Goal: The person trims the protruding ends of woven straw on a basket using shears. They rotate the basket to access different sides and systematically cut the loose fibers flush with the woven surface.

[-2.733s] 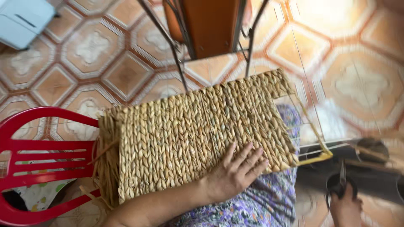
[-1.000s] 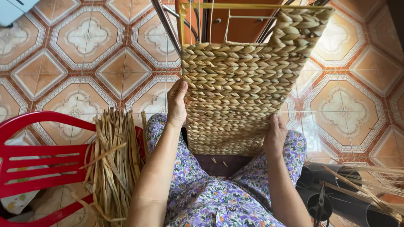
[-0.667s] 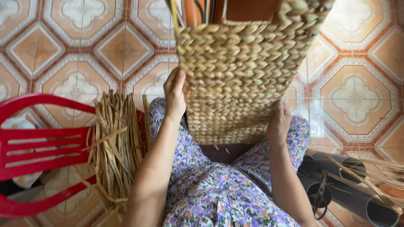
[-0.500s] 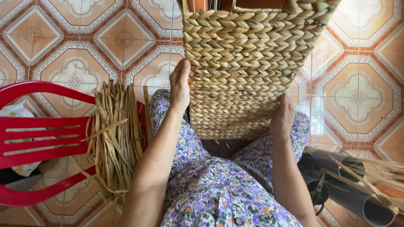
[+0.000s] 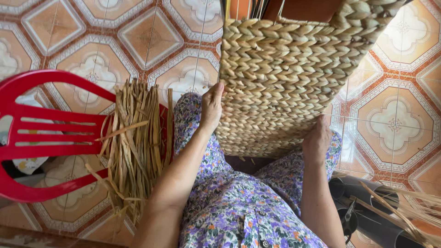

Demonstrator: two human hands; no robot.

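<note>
A woven straw basket (image 5: 289, 73), braided in pale tan fibre over a frame, stands on end on my lap, its lower edge between my knees. My left hand (image 5: 211, 108) grips its left edge, fingers curled round the weave. On the lower right edge rests my right hand (image 5: 316, 140), holding that side. My legs are covered by a purple floral dress (image 5: 239, 206).
A bundle of dried straw strands (image 5: 135, 142) lies over a red plastic chair (image 5: 46, 138) at my left. Dark tubes (image 5: 367, 206) with loose straw and scissors (image 5: 347, 216) sit at the lower right. The floor is patterned orange tile (image 5: 395, 119).
The basket went from lying flat on my lap to standing on end. Both hands now hold its sides, and the view has dropped closer to it.
</note>
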